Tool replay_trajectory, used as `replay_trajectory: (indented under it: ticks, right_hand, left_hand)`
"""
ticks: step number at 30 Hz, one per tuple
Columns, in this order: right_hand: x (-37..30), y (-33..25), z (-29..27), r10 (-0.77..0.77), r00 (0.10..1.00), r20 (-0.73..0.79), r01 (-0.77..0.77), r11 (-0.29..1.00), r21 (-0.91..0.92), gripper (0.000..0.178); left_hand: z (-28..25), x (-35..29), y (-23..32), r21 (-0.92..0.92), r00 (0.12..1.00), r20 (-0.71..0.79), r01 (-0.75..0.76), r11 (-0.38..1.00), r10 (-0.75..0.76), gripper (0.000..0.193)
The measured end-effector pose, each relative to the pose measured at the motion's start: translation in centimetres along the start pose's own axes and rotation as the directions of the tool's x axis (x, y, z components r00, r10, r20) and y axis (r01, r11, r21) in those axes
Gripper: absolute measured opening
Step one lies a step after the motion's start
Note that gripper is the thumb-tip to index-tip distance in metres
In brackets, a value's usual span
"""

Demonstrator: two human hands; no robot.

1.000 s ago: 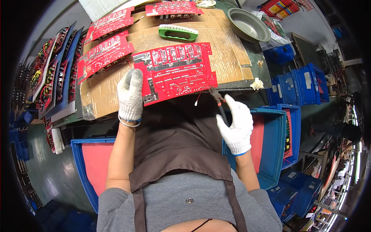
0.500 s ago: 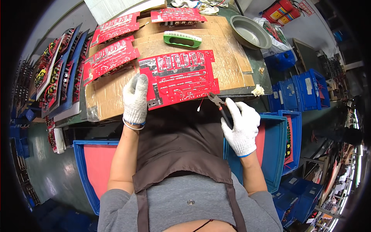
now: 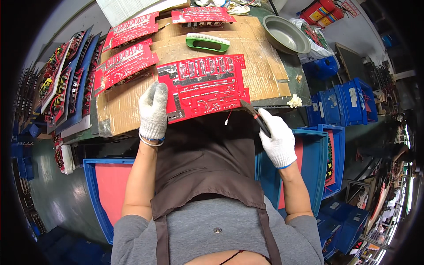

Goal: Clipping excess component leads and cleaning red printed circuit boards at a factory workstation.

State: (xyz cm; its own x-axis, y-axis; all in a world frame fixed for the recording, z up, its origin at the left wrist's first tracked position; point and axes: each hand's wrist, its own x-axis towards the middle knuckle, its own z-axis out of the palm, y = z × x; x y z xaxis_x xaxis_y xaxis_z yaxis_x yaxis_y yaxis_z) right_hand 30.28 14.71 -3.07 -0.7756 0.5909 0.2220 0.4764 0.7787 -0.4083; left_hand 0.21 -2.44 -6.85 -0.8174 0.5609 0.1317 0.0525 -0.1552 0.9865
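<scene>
My left hand (image 3: 153, 110), in a white knit glove, grips the left edge of a red circuit board (image 3: 207, 90), its soldered face turned up toward me. The board is tilted over the front edge of the table. A pair of cutting pliers (image 3: 254, 115) is held in my gloved right hand (image 3: 278, 138). The tips of its jaws lie against the board's lower right corner. Just left of the pliers, a thin lead with a small white connector (image 3: 226, 121) hangs below the board's near edge.
Flattened cardboard (image 3: 260, 66) covers the table. More red boards (image 3: 126, 66) lie at the back and left. A green-handled brush (image 3: 207, 43) rests behind my board. A grey metal bowl (image 3: 287, 35) stands back right. Blue crates (image 3: 110, 198) flank me; boards stand in a rack at left.
The pliers have shifted slightly right and up onto the board's corner, and their handles sit closer together. My right hand has turned a little. The left hand keeps its hold on the board.
</scene>
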Motion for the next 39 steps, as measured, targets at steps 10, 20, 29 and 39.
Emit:
replay_trajectory:
  ticks: [10,20,29,39]
  right_hand:
    - [0.6,-0.8,-1.3,-0.073,0.982,-0.176,0.066,0.997,-0.045,0.060]
    - [1.2,-1.0,-1.4,0.104,0.982,-0.156,-0.082,0.986,0.145,0.048]
    - [4.5,-1.3,-1.2,-0.088,0.956,-0.278,0.039,0.983,-0.179,0.061]
    - [5.6,0.2,-0.3,-0.039,0.992,-0.118,0.003,0.957,-0.289,0.060]
  left_hand:
    - [0.1,0.1,0.3,-0.056,0.999,-0.009,0.050,0.997,-0.051,0.033]
    - [0.2,-0.3,1.0,-0.022,1.000,0.018,0.011,1.000,-0.011,0.035]
    - [0.1,-0.3,0.9,-0.041,1.000,0.030,0.007,0.999,-0.005,0.036]
    - [-0.1,-0.2,0.9,-0.014,0.999,0.047,-0.002,1.000,0.002,0.033]
